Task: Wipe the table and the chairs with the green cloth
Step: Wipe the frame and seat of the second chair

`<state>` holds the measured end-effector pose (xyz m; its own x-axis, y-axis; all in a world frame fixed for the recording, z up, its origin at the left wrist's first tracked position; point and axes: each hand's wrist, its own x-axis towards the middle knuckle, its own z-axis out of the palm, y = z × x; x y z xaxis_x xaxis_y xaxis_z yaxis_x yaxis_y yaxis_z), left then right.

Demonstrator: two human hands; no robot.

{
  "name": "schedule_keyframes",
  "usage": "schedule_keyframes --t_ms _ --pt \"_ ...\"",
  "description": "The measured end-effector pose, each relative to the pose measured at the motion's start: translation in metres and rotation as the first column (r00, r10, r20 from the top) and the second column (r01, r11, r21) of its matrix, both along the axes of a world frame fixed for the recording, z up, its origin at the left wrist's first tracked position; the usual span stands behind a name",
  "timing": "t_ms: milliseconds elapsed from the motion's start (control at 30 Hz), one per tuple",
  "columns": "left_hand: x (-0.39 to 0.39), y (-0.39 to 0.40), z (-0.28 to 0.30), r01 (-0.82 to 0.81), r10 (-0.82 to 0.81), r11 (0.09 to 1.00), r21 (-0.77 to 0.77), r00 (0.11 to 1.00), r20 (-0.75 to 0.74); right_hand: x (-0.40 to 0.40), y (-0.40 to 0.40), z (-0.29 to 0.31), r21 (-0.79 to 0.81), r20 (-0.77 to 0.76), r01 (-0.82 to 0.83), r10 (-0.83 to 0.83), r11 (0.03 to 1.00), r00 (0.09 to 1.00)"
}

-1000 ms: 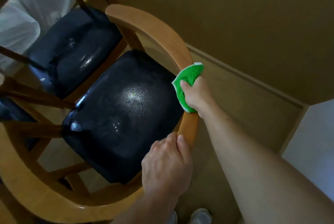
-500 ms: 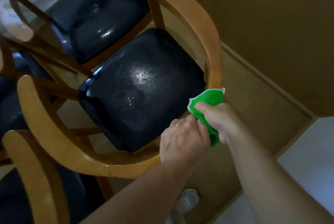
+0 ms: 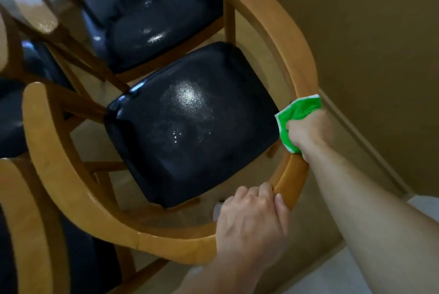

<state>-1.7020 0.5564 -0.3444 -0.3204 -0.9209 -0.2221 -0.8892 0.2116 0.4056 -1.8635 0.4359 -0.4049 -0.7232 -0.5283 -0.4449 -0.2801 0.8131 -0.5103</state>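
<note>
Since half a second ago the two hands have drawn apart: the right hand (image 3: 308,131) has slid the cloth (image 3: 297,115) up the curved rail away from the left hand (image 3: 251,225), which then lay touching it.

The chair (image 3: 71,187) fills the view, its pale wooden rail sweeping round a glossy black seat (image 3: 190,122). A second chair (image 3: 152,16) with a like seat stands just beyond it, and a third chair's rail (image 3: 26,222) shows at the lower left. A tan wall (image 3: 368,32) runs along the right.

The right arm reaches in from the lower right, stretched nearly straight. Its fingers are curled round the green cloth, pressing it against the rail on the right side; the cloth bulges out above and to the left of the knuckles.

The left hand sits nearer the camera, back upward, fingers (image 3: 266,190) wrapped over the rail's inner edge, thumb (image 3: 280,203) on top, gripping the wood.
</note>
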Motion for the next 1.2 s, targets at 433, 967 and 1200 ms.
schedule_keyframes --t_ms 433,967,1200 --pt "0.003 -0.004 0.008 0.058 -0.059 0.992 0.110 0.998 0.008 0.027 0.066 0.031 0.120 0.300 -0.028 -0.009 0.992 0.954" --pt "-0.018 -0.033 0.006 -0.108 0.129 0.902 0.419 0.991 -0.023 0.046 0.111 0.021 -0.138 0.515 0.394 -0.274 0.909 0.813" --pt "-0.089 -0.071 -0.017 -0.186 0.227 0.879 0.440 0.973 -0.043 -0.019 0.068 0.014 -0.251 0.696 0.563 -0.258 0.787 0.670"
